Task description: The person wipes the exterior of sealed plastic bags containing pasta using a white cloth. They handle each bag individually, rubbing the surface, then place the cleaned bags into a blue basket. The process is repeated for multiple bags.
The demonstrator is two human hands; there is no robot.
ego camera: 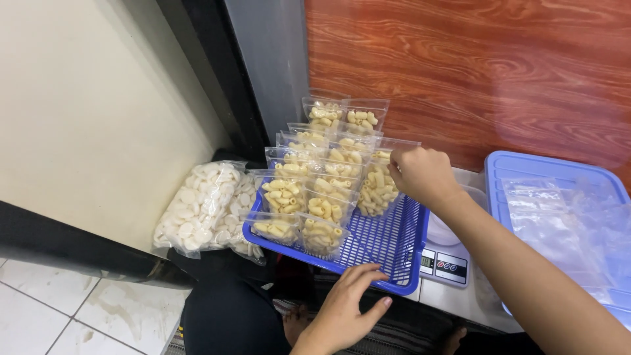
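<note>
Your right hand (424,174) pinches a clear crinkly pouch of pale elbow macaroni (377,187), upright, above the blue perforated plastic tray (388,240). Your left hand (345,309) rests fingers spread, empty, on its near rim.

Ahead of us stands a wood-grain panel (460,72) in a warm reddish brown, glossy enough to catch soft patches of light across its upper part. To its left we see a narrow grey strip (276,66), then a dark, nearly black frame (210,72) slanting down toward the floor. Further left, a plain cream wall (85,112) fills much of our view, evenly lit and bare. Along its foot runs a dark baseboard (59,246). Below that, in the lower left corner, we look down on a floor of white tiles (72,315) with grey grout lines and some dull smudges. The light is even and indoor, casting only faint shadows.
</note>
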